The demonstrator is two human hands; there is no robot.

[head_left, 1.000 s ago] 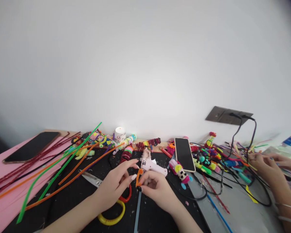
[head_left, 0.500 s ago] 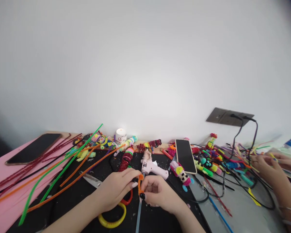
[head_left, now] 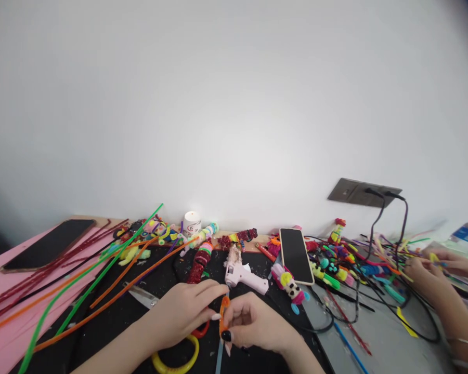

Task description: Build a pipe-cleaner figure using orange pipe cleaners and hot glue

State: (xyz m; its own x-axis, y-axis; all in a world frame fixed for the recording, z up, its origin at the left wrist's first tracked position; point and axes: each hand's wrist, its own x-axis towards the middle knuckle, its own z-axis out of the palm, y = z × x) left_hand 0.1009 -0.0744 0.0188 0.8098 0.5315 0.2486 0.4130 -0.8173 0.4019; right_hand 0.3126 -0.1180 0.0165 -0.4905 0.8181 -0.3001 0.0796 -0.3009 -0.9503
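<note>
A short, bent piece of orange pipe cleaner (head_left: 223, 312) is between my two hands, above the black mat (head_left: 113, 317). My right hand (head_left: 253, 322) pinches it from the right, its black-nailed thumb at the lower end. From the left, my left hand (head_left: 187, 311) has its index finger over the top and its thumb against the side, fingers closed on it. Beneath my left hand lie scissors with red and yellow handles (head_left: 175, 368), partly hidden. Just beyond my fingers, a white glue gun (head_left: 246, 276) rests on its side, with a pale stick (head_left: 219, 356) running below my hands.
Long pipe cleaners (head_left: 101, 280) spread across the left over a pink sheet (head_left: 8, 332) with a dark phone (head_left: 49, 245). Another phone (head_left: 296, 255) leans near a small fuzzy figure (head_left: 290, 285). Black cables (head_left: 405, 223) run from the wall socket (head_left: 362, 191). A co-worker's hands (head_left: 432, 280) are at the right.
Both hands have moved slightly lower in the view, along with the whole scene. The orange piece now looks folded into a narrow loop, its upper end no longer bent sideways over the left fingers.
</note>
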